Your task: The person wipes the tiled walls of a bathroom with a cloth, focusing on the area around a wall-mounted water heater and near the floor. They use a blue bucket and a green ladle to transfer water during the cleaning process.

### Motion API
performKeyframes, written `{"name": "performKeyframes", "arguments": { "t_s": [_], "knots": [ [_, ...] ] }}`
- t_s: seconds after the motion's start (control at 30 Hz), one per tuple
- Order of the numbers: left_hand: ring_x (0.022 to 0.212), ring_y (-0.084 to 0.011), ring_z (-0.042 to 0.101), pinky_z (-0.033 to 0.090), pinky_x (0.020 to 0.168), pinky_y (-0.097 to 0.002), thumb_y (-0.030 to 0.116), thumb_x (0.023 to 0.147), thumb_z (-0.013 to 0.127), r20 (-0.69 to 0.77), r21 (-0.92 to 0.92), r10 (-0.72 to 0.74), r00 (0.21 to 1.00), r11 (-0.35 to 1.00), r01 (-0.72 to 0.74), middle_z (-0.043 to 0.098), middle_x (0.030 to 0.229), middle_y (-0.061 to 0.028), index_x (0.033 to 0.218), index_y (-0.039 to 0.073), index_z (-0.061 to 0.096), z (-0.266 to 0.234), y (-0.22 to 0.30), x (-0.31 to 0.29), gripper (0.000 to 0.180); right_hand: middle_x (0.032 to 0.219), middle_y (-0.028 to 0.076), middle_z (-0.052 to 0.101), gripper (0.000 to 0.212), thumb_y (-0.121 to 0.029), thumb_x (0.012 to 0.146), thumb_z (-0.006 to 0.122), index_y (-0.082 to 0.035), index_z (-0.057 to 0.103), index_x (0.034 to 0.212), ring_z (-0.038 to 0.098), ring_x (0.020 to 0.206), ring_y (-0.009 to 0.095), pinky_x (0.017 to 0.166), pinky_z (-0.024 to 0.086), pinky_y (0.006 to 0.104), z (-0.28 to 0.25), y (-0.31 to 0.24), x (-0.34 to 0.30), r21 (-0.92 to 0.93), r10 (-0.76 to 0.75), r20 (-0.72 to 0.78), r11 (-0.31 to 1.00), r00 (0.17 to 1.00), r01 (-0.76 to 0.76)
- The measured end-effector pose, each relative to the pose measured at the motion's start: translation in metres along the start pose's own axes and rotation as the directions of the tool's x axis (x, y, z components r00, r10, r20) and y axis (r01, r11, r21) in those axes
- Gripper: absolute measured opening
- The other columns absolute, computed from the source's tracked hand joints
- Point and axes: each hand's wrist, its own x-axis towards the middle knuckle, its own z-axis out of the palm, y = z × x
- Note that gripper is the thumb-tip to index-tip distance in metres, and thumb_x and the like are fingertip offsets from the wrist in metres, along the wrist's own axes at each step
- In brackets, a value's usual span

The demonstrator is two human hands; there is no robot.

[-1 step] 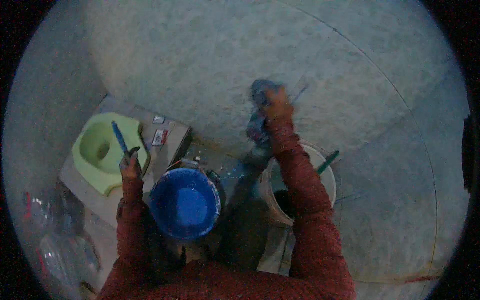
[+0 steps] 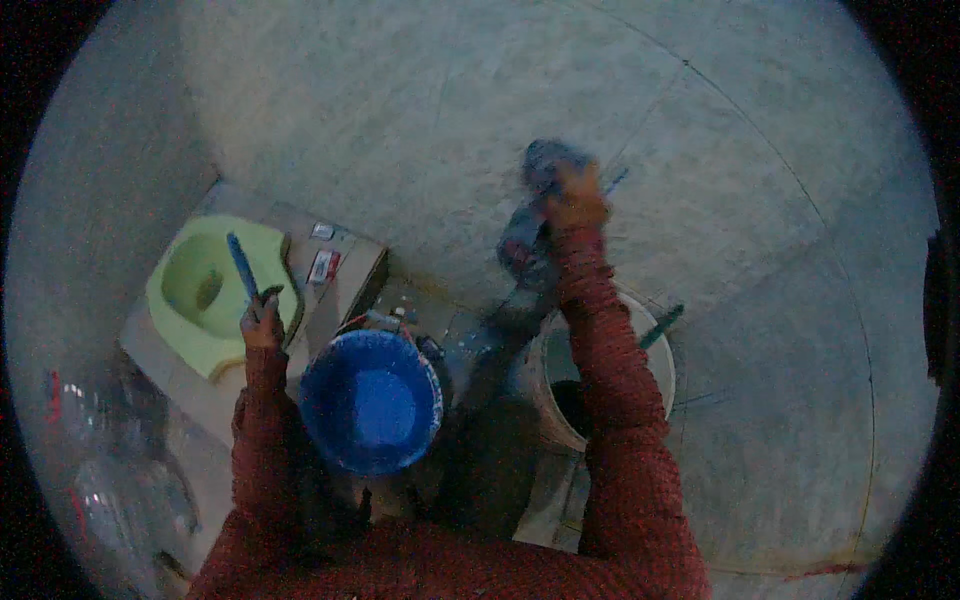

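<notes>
My left hand [image 2: 263,325] is closed around a slim blue stick-like tool [image 2: 240,263], its tip slanting up over a pale green squat toilet pan [image 2: 185,325]. Stretched far forward, my right hand [image 2: 582,203] is blurred, its fingers bent over a bunched blue-grey cloth [image 2: 550,165] against the pale grey wall [image 2: 420,120]. A thin blue streak shows just right of that hand; whether it is held cannot be told. Below the cloth is a dark, mottled shape [image 2: 522,242] that I cannot make out. Between my arms stands a blue-lined bucket [image 2: 375,400] with a paint-spotted rim.
Under my right forearm is a white bucket [image 2: 658,375] with a green handle [image 2: 662,325] leaning out. The toilet pan sits on a raised platform [image 2: 340,225] holding a small red-and-white packet [image 2: 323,266]. Clear plastic bags [image 2: 130,490] lie at lower left.
My right hand and the cloth have shifted slightly up and to the right along the wall. The view has tilted a little; my left hand keeps its hold on the blue tool.
</notes>
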Motion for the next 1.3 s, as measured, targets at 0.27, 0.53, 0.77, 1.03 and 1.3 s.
{"name": "performKeyframes", "arguments": {
  "t_s": [0.27,0.53,0.77,1.03,1.3],
  "knots": [
    [0.044,-0.0037,0.031,0.021,0.040,-0.0204,0.026,0.075,0.058,-0.045,0.006,0.036,0.998,0.999,-0.036,0.036,0.055,0.0085,0.092,0.005,0.061,0.014,0.007,0.005,0.027,0.105,0.011,0.043,0.062,-0.011,0.060,0.067,-0.031,0.046,0.115,0.050,0.093,0.033,0.068,0.047,0.0419,0.051,0.020,-0.030,-0.390,0.042,0.309,0.917,0.950,0.087],
    [0.039,-0.0055,0.030,0.023,0.037,-0.0215,0.031,0.079,0.053,0.085,-0.111,0.010,0.996,0.994,0.000,0.034,0.050,0.0063,0.096,0.010,0.061,-0.008,-0.028,0.025,0.028,0.116,0.016,0.039,0.062,-0.010,0.061,0.067,-0.034,0.045,0.114,0.048,0.099,0.035,0.072,0.046,0.0428,0.016,0.016,0.002,-0.222,-0.106,-0.099,0.972,0.989,0.082],
    [0.044,-0.0053,0.027,0.026,0.042,-0.0189,0.022,0.082,0.049,0.179,0.051,-0.031,0.983,0.998,0.023,0.030,0.054,0.0070,0.103,0.006,0.054,0.014,-0.023,0.009,0.026,0.115,0.016,0.039,0.056,-0.011,0.065,0.064,-0.030,0.046,0.115,0.048,0.099,0.033,0.073,0.046,0.0421,0.007,-0.008,-0.009,-0.195,0.022,0.010,0.981,1.000,-0.019],
    [0.049,-0.0154,0.041,0.038,0.048,-0.0280,0.027,0.077,0.055,0.269,-0.148,-0.218,0.938,0.953,0.264,0.045,0.065,-0.0013,0.107,0.007,0.050,0.043,-0.086,0.027,0.037,0.117,0.015,0.039,0.049,-0.017,0.066,0.062,-0.028,0.049,0.112,0.048,0.100,0.033,0.078,0.044,0.0412,0.004,0.012,-0.019,-0.192,-0.012,0.203,0.980,0.979,0.052],
    [0.063,-0.0248,0.048,0.042,0.060,-0.0345,0.023,0.073,0.058,0.598,0.253,0.074,0.798,0.927,-0.275,0.051,0.074,-0.0086,0.106,0.005,0.048,0.192,-0.015,-0.113,0.039,0.094,0.012,0.057,0.047,-0.014,0.061,0.068,-0.007,0.053,0.105,0.056,0.087,0.027,0.077,0.045,0.0331,-0.108,0.047,0.016,0.155,-0.053,-0.279,0.983,0.959,0.100]
  ]
}}
